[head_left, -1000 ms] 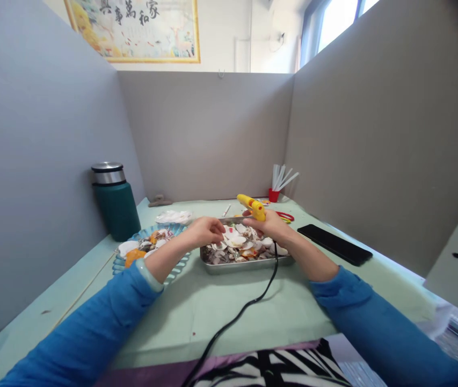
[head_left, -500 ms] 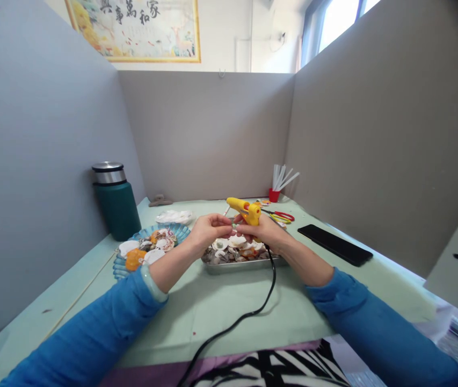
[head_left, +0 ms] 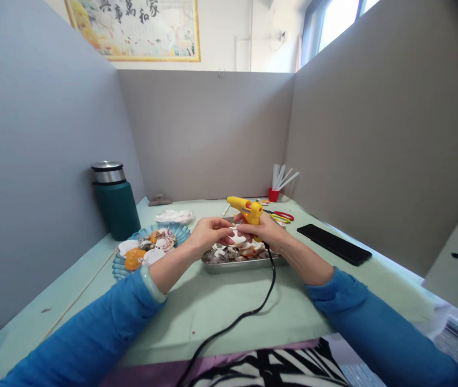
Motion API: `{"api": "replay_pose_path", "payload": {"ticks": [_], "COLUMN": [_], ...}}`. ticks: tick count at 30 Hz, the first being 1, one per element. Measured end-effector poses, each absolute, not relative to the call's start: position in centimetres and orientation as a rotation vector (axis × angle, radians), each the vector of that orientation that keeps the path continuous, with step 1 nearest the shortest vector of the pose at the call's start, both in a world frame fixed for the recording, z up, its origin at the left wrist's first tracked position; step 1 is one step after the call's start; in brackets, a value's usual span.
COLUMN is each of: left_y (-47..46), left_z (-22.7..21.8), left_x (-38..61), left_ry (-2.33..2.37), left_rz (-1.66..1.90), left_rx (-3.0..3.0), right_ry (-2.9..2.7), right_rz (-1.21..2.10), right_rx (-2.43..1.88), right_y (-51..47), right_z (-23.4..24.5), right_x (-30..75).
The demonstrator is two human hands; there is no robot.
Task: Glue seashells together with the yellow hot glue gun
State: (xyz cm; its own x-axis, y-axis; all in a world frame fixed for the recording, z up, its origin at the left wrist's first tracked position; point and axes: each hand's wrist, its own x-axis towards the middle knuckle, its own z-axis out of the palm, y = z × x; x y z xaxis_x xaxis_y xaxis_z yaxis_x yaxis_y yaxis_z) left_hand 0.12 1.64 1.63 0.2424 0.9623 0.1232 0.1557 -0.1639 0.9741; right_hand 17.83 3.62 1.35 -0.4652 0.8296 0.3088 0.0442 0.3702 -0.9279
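My right hand (head_left: 267, 231) is closed around the handle of a yellow hot glue gun (head_left: 245, 207), whose nozzle points left. A black cord (head_left: 248, 314) runs from the gun down toward my lap. Close by on the left, my left hand (head_left: 212, 234) has its fingertips pinched together near my right thumb; whatever small thing they hold is too small to make out. Both hands are above a metal tray (head_left: 229, 267) filled with seashells (head_left: 248, 251), and they cover its far part.
A blue scalloped dish (head_left: 120, 269) with shells stands at the left, before a green bottle (head_left: 116, 207). White material (head_left: 174, 216) lies behind it. To the right are scissors (head_left: 285, 216), a red cup (head_left: 274, 195) of white sticks and a black phone (head_left: 333, 244). Grey partitions (head_left: 208, 134) surround the table.
My left hand has lowered very slightly and its fingers have shifted a little. The glue gun's back end has turned slightly to the right. Everything else stays in place.
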Motion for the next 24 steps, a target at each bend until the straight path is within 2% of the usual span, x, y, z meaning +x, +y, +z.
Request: {"api": "replay_pose_path", "payload": {"ticks": [4, 11, 19, 24], "left_y": [2.5, 2.9, 2.3, 2.7], "left_z": [1.1, 1.5, 2.1, 1.4], "left_x": [-0.3, -2.0, -2.5, -1.9], "left_ry": [1.221, 1.714, 1.635, 1.529], "left_rz": [1.026, 0.665, 0.142, 0.066], "left_rx": [1.702, 2.558, 2.782, 2.863], "right_ry": [-1.768, -1.744, -1.776, -1.771], "right_rz": [1.114, 0.920, 0.892, 0.902], "right_rx": [-0.863, -1.040, -1.046, -1.015], "right_y": [3.9, 4.3, 4.6, 4.8], "right_z": [1.3, 1.4, 1.1, 0.8], "right_x": [17.8, 18.0, 18.1, 18.0]}}
